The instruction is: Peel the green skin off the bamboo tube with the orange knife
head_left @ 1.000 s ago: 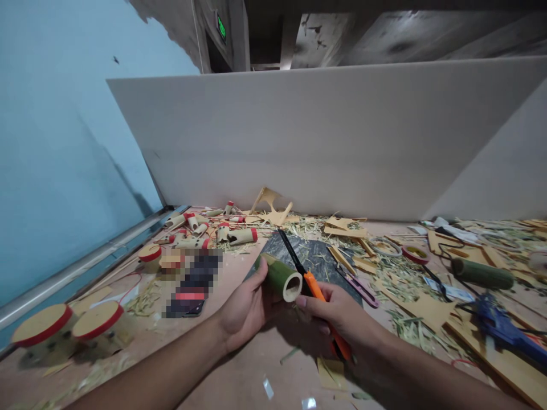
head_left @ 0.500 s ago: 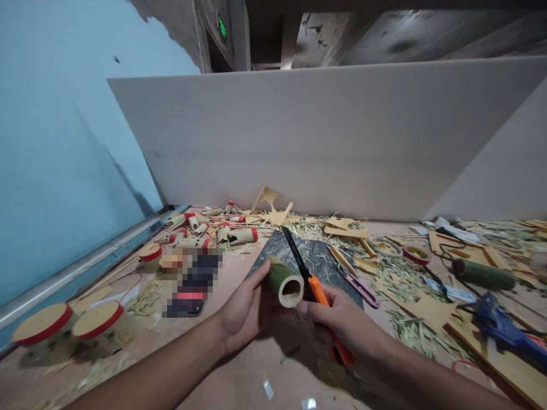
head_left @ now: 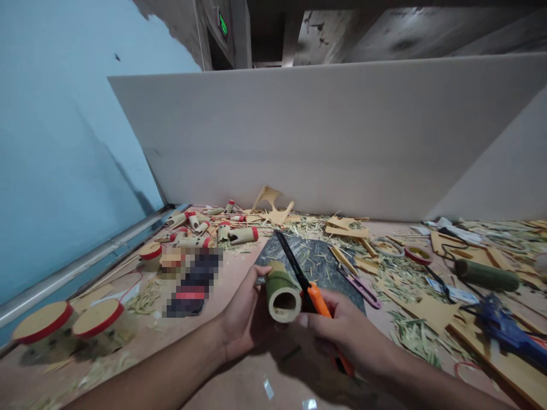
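My left hand [head_left: 244, 319] is closed around a short green bamboo tube [head_left: 281, 292], whose hollow cut end faces me. My right hand [head_left: 346, 336] grips the orange handle of a utility knife [head_left: 311, 294]. Its long black blade points up and away and lies right beside the tube's right side. Both hands hover just in front of a dark cutting mat [head_left: 314, 259] strewn with bamboo shavings.
Small bamboo cylinders with red bands [head_left: 239, 234] lie at the back left, and two larger red-banded drums [head_left: 96, 320] stand at the left. A longer green bamboo piece [head_left: 486, 275], a blue glue gun [head_left: 504, 332], tape rolls and wood offcuts crowd the right. White boards wall the back.
My left hand has turned the tube so its open end faces me more squarely and brought it slightly nearer. The knife has stayed beside it, shifting only a little.
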Available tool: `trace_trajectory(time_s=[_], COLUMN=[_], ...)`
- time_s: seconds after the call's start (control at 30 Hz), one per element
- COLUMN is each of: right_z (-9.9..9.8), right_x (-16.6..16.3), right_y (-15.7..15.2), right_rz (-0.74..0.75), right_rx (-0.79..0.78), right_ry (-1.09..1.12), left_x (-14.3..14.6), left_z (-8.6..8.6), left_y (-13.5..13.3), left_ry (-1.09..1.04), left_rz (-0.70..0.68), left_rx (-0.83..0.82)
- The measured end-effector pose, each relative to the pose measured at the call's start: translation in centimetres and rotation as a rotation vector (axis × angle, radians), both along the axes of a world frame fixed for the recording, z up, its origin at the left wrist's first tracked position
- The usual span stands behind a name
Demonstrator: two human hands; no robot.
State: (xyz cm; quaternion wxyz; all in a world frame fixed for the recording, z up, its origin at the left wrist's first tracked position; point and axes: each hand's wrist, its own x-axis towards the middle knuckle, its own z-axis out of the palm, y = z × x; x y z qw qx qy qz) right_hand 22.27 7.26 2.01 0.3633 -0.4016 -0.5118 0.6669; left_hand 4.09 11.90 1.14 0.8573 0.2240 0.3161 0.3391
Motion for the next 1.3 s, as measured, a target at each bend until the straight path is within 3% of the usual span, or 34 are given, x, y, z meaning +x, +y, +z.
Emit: trace_trajectory(time_s=[0.13,0.23,0.37,0.5,0.7,0.83,0.93,1.1,1.2,1.3], right_z=[0.0,0.3,0.6,0.4,-0.2,-1.0,-1.4,-1.0,-0.5,-0.1], right_x=[0.1,0.2,0.3,0.4,0.5,0.2,0.7,3.2,3.7,3.0], right_y=[-0.1,-0.2,-0.2,0.2,0.4,0.3,0.9,3.2,3.7,3.0], right_rz=[0.030,0.047,-0.032,-0.138,-0.092,-0.081,-0.153,-0.345,-0.295,-0.143], right_rx=[-0.034,0.078,0.267,0.297,0.276,0.293,0.366,0.505,0.514,0.384], right_ry=[-0.003,-0.072,-0.180,-0.300,-0.334,-0.377,-0.494,-0.660,-0.637,-0.512], left_x=[-0.1,-0.3,-0.3,-0.4,-0.6,0.0,0.4,0.3,0.0,0.0], left_z=[-0.1,0.3,0.3,-0.5,-1.0,-1.2,-1.4,-1.8,-1.9,-1.9], left_y=[-0.2,-0.3,-0.2,0.2,-0.5,-1.0,-1.1,-0.9,-0.5,-0.3], left_ry=[-0.060,-0.053,0.227,0.474,0.418,0.403,0.422,0.381,0.317,0.283], left_rz=[0.008,-0.004,0.013,0.003,-0.144,-0.113,-0.085,-0.155,-0.177,-0.180], left_rx=[0.005,0.012,0.097,0.285,0.356,0.327,0.326,0.293,0.235,0.224])
